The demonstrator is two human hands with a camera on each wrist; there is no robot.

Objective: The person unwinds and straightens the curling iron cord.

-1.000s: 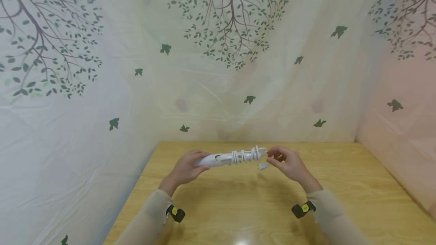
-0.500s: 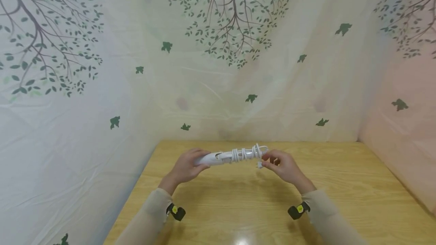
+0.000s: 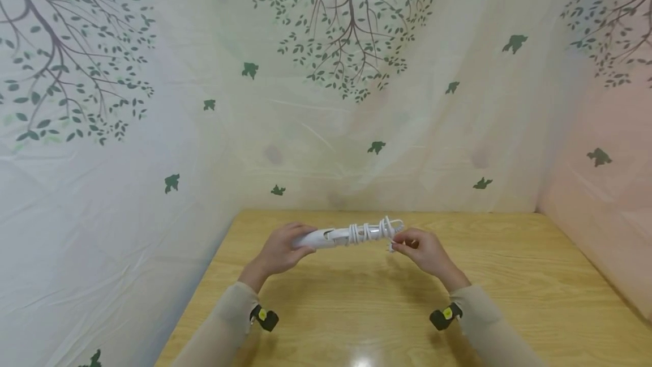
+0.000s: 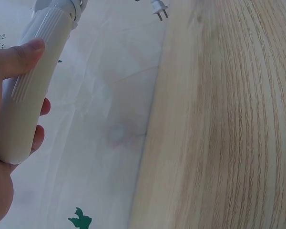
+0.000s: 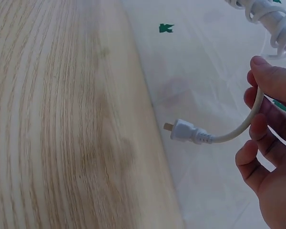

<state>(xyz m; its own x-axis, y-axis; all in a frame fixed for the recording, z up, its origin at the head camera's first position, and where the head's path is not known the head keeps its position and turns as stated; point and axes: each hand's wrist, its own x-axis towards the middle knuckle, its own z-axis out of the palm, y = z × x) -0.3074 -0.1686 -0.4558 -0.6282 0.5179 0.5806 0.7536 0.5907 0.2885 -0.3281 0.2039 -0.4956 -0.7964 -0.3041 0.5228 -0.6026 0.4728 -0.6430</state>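
My left hand [image 3: 279, 249] grips the smooth white end of a white curling iron [image 3: 318, 238], held level above the table. In the left wrist view, the thumb lies along its ribbed side. Several loops of white power cord [image 3: 363, 233] wrap the iron's other half. At that end my right hand [image 3: 427, 251] pinches the free cord between thumb and fingertips. The right wrist view shows the cord's tail [image 5: 240, 129] curving out from these fingers to a two-pin plug [image 5: 183, 130], which hangs free. The remaining fingers of the right hand are loosely curled.
The wooden table [image 3: 356, 310] lies beneath both hands. Pale sheets printed with trees and leaves, such as the back sheet [image 3: 326, 129], surround it at the rear and sides. Each wrist wears a small black camera [image 3: 265, 318].
The right hand has moved a little to the left, toward the iron's end, and now pinches the cord near the plug. The left hand and the iron have hardly moved.
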